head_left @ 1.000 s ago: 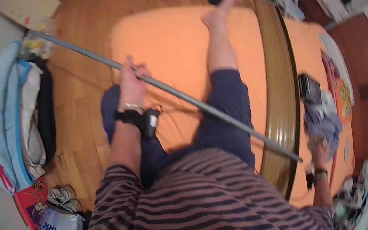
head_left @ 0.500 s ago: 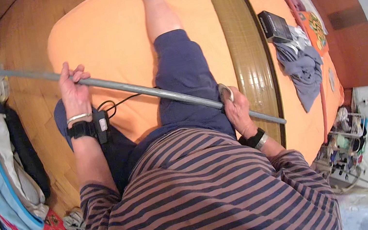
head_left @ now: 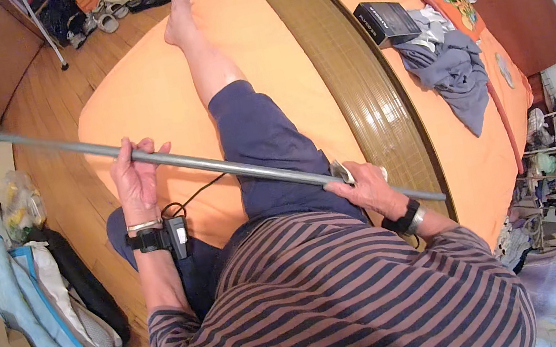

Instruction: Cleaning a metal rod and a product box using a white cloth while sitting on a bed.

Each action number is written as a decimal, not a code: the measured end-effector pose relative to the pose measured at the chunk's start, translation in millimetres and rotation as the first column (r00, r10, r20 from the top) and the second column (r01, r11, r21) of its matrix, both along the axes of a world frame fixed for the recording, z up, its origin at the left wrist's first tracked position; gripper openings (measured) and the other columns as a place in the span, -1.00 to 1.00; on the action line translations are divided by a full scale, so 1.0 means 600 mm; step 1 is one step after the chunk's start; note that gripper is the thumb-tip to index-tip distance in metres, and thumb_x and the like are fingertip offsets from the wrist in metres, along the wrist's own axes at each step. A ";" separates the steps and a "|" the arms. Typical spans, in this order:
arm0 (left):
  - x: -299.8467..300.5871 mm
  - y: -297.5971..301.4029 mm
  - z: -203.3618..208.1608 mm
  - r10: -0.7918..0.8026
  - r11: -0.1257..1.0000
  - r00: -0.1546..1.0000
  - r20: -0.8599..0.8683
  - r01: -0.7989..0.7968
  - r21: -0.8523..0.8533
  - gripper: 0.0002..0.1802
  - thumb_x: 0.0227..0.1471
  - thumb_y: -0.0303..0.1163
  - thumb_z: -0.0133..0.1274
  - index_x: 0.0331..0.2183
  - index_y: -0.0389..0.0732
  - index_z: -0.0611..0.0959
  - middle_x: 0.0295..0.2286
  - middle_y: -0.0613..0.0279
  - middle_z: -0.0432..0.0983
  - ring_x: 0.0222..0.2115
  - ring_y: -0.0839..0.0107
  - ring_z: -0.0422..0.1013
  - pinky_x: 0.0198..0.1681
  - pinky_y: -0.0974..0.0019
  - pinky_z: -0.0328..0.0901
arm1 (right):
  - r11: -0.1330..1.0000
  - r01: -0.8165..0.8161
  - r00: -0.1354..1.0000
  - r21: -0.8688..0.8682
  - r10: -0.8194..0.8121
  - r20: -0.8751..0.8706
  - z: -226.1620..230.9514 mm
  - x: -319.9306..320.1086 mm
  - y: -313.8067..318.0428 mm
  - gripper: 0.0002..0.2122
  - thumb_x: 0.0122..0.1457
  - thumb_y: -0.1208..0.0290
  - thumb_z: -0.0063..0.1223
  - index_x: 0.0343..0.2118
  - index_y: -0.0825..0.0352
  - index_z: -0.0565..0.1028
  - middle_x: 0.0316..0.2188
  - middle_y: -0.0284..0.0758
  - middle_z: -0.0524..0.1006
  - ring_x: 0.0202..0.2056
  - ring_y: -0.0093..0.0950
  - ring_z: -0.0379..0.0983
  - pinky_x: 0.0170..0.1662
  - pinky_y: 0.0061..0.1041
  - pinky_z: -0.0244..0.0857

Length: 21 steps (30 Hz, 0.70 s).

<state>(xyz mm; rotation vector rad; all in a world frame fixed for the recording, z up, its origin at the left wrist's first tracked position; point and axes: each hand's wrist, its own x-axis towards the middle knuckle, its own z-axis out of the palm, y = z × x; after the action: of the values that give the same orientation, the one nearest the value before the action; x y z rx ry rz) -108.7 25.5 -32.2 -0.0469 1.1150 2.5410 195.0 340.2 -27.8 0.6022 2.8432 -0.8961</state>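
A long grey metal pole [head_left: 217,166] slants across my lap, its far end up at the left and its near end low at the right. My left hand [head_left: 137,181] supports it from beneath, fingers curled up around it, left of my bare outstretched leg. Farther down the pole, over my thigh, my right hand [head_left: 370,190] grips it from above. A pale, thin thing [head_left: 342,172] shows between that hand and the pole; it looks like folded cloth or paper, but its kind is unclear. Both wrists wear dark bands.
I sit on a bed with an orange sheet [head_left: 135,80]; a brown slatted mat [head_left: 351,79] runs along it. Right of the mat lie a black box [head_left: 385,22] and grey clothing [head_left: 450,72]. Cloths hang at the left, near a plastic bag [head_left: 21,204]. Shoes [head_left: 108,21] stand on the floor.
The view has shifted, showing shoes beyond the bed. My right hand has turned over more onto the pole, its back now facing up. My left hand still holds the pole.
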 end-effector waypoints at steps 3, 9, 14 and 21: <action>-0.019 0.050 0.017 -0.117 0.992 0.991 -0.065 0.119 0.040 -0.83 0.24 -0.31 0.06 -0.37 -0.18 0.56 -0.50 0.15 0.54 -0.33 0.32 0.51 -0.15 -0.20 0.51 | 0.995 0.057 0.998 -0.079 -0.058 -0.013 0.022 0.038 -0.010 -0.46 0.05 -0.12 0.22 -0.24 0.39 0.59 -0.47 0.00 0.57 -0.37 -0.04 0.56 -0.30 -0.16 0.43; -0.015 0.193 0.029 -0.355 0.933 0.935 -0.027 0.356 0.054 -0.83 0.22 -0.31 0.07 -0.36 -0.19 0.58 -0.45 0.13 0.57 -0.34 0.23 0.57 -0.18 -0.29 0.50 | 0.994 -0.028 0.984 0.106 0.046 -0.170 0.023 0.079 -0.031 -0.60 0.11 0.09 0.24 -0.25 0.41 0.56 -0.48 -0.06 0.56 -0.47 -0.09 0.55 -0.40 -0.21 0.42; 0.038 0.335 0.010 -0.438 0.898 0.898 0.037 0.439 -0.040 -0.82 0.17 -0.34 0.10 -0.34 -0.22 0.49 -0.47 0.13 0.48 -0.44 0.22 0.53 -0.37 -0.23 0.54 | 0.998 0.039 0.983 0.052 -0.029 -0.180 -0.014 0.118 -0.014 -0.64 0.11 0.13 0.25 -0.28 0.40 0.55 -0.50 -0.07 0.56 -0.49 -0.10 0.54 -0.44 -0.20 0.40; 0.123 0.447 -0.004 -0.476 0.818 0.855 0.207 0.517 -0.254 -0.86 0.10 -0.48 0.04 -0.35 -0.31 0.42 -0.51 0.11 0.38 -0.51 0.32 0.43 -0.49 -0.11 0.53 | 0.917 0.282 0.943 -0.283 -0.319 -0.094 -0.047 0.183 0.022 -0.68 0.21 0.16 0.13 -0.33 0.40 0.58 -0.51 -0.12 0.58 -0.50 -0.26 0.55 -0.41 -0.31 0.39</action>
<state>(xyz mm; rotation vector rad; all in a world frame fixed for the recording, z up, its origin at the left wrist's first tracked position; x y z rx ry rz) -34.9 293.4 -34.3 -0.0023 1.2580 1.8631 304.8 353.5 -55.8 0.9945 2.7160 -1.3932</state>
